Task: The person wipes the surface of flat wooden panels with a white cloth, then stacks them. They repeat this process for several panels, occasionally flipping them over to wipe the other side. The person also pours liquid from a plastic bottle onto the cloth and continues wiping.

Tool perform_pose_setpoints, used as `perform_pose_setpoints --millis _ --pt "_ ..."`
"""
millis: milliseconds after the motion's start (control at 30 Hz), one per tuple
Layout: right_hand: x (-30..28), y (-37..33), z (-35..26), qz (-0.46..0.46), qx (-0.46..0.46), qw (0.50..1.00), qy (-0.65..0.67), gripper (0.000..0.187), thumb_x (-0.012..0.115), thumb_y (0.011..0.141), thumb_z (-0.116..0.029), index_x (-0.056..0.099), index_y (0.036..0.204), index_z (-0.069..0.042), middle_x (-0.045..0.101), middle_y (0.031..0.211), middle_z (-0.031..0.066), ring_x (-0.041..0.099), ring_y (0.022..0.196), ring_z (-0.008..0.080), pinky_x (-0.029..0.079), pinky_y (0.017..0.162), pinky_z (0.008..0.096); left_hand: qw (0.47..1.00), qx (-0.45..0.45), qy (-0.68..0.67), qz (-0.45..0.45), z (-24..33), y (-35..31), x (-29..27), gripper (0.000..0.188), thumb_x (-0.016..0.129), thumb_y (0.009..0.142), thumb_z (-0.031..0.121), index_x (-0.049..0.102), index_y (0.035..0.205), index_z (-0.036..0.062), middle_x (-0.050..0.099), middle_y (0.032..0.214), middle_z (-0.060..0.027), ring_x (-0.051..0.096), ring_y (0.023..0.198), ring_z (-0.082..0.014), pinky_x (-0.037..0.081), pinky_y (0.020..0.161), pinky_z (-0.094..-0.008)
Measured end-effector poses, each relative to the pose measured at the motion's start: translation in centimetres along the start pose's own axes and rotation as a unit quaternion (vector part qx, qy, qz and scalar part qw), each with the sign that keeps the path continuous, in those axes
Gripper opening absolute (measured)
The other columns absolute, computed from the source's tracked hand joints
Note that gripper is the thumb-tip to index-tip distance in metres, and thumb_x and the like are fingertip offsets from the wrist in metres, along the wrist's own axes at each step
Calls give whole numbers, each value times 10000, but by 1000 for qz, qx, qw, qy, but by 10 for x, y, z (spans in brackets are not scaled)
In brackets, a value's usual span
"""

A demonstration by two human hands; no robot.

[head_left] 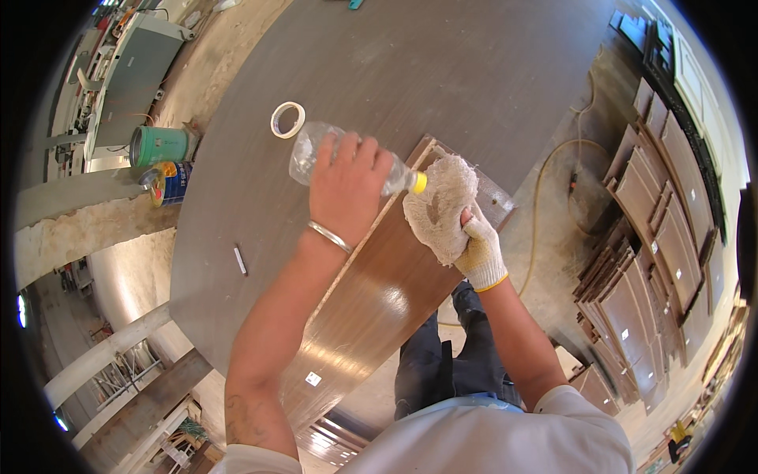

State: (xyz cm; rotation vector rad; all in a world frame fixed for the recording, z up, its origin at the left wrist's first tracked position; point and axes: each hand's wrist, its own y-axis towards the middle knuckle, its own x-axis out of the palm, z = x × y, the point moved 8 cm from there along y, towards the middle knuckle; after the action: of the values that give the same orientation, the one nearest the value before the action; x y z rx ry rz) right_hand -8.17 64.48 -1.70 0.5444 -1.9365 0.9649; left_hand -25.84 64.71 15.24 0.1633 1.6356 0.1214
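Note:
My bare left hand (353, 183), with a bracelet at its wrist, wraps around a clear plastic bottle (309, 150). The bottle lies nearly on its side, and its yellow cap (420, 183) points at a pale shaggy cloth (452, 178). A darker patch shows on the cloth beside the cap. My right hand (480, 249) wears a light knitted glove with the thumb tip bare; it grips the cloth from the lower right. Below both hands lies a glossy brown wooden panel (379, 296), its near end carrying a small white label.
The panel rests over a large dark rounded tabletop (442, 71). On that top are a tape roll (287, 120) and a white marker-like stick (240, 261). A green can (162, 146) stands left. Stacked brown panels (632, 316) lean at right, near a floor hose (537, 197).

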Motion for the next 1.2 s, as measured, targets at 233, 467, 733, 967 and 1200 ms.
perform_pose_setpoints --millis 233,467,733,967,1200 --pt "0 0 -4 -2 -25 999 22 725 709 983 -277 383 1602 -88 572 1466 104 611 1306 289 548 1069 431 1000 22 -15 -6 -3 -26 5 217 712 793 81 687 1007 104 658 1076 -45 600 1164 -270 411 1129 -499" --pt "8 -9 24 33 84 992 93 628 597 1012 -185 398 1599 -84 551 1520 106 597 1340 294 514 1122 441 982 -159 -99 7 -59 -93 73 557 868 664 110 672 1185 94 665 1214 -82 565 1247 -315 430 1105 -502" --pt "-71 -87 -100 294 -258 802 -451 522 522 984 -8 519 1505 4 618 1430 152 593 1331 301 438 1173 414 724 -501 -452 142 -136 -235 158 840 939 777 271 508 1442 -7 585 1418 -193 521 1387 -343 400 1170 -499" --pt "-8 31 -52 113 -312 336 -882 620 699 838 -45 595 1443 -131 497 1574 191 358 1502 465 290 1247 578 785 -606 -126 15 7 -428 123 742 715 943 207 397 1570 -27 326 1663 -282 324 1530 -457 252 1255 -566" --pt "1 35 56 -29 -283 580 -764 519 678 895 -73 614 1408 -118 585 1452 222 461 1429 427 381 1181 555 730 -679 5 -73 97 -571 98 707 319 1103 467 290 1651 23 242 1722 -253 191 1600 -441 102 1298 -589"
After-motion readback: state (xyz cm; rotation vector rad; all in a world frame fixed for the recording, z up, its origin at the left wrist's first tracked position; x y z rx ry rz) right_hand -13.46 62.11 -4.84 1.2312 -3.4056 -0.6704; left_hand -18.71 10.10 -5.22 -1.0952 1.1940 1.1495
